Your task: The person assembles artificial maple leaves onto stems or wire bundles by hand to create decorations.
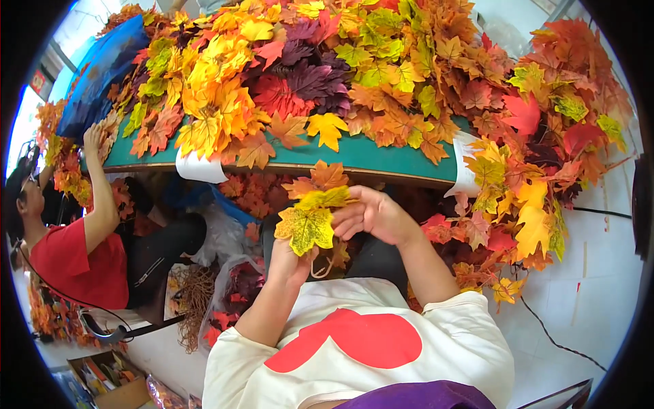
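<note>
In front of my chest, below the table's near edge, I hold a short spray of artificial maple leaves. My left hand (291,260) is closed around its lower part, under a speckled yellow-green leaf (304,228). A thin tan cord or stem (323,267) loops down beside that hand. At the spray's right side, my right hand (378,217) has its fingers bent and pinches the edge of another yellow leaf (323,198). An orange leaf (320,178) sticks up at the far end of the spray. Leaves hide part of my left fingers.
A green-topped table (381,158) bears a big heap of artificial leaves (300,82). To the left, a person in a red shirt (88,262) reaches toward the table. Clear plastic bags (225,293) and a bundle of brown stems (195,300) sit on the floor. A black cable (545,327) runs at right.
</note>
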A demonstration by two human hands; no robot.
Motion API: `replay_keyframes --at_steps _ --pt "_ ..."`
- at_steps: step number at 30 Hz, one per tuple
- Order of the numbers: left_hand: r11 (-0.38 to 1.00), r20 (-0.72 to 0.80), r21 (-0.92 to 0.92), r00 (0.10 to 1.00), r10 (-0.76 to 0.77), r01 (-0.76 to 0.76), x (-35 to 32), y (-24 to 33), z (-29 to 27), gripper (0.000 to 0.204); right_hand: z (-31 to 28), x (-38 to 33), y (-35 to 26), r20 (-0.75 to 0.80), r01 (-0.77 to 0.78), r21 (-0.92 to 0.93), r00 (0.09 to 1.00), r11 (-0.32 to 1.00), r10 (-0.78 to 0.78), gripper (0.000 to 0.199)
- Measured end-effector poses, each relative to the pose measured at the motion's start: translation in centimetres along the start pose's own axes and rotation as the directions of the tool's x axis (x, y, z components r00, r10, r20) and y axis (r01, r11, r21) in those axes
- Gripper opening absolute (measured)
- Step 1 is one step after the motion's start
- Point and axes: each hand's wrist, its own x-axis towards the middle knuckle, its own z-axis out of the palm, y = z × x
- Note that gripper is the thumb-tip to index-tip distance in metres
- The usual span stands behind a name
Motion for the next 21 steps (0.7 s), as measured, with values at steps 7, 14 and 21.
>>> replay_keyframes --at_steps 7,14,21 --pt "0.943 -0.011 -0.038 0.943 -0.332 0.331 -0.7 -2.2 -0.1 0.016 2.8 3.2 0.0 0.401 0.405 -0.913 0.862 -0.054 -0.310 0.032" --pt "0.967 0.093 0.049 0.963 -0.253 0.249 -0.9 -1.1 1.0 0.017 2.8 7.1 0.7 0.004 -0.005 -1.000 0.957 -0.028 -0.289 0.020" --pt "0.934 0.075 -0.138 0.943 -0.323 0.330 0.7 -0.9 -0.4 0.017 -2.6 10.3 2.5 0.023 -0.037 -0.986 0.936 0.163 0.351 0.028"
